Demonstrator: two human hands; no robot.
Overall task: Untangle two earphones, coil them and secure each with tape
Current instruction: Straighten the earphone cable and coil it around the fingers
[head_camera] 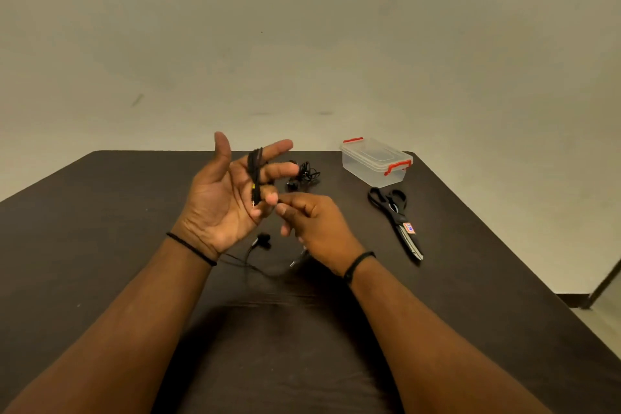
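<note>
Up above the dark counter (100,212), the left hand (220,202) is raised palm-up with fingers spread and straight, and one earphone cable (255,175) is wound in loops around its fingers. Just beside it the right hand (312,225) pinches the free run of that cable, whose earbud (263,239) lies on the counter beneath the hands. Farther back, the second earphone (304,175) lies tangled, left of scissors (396,218) and a clear box (376,161).
</note>
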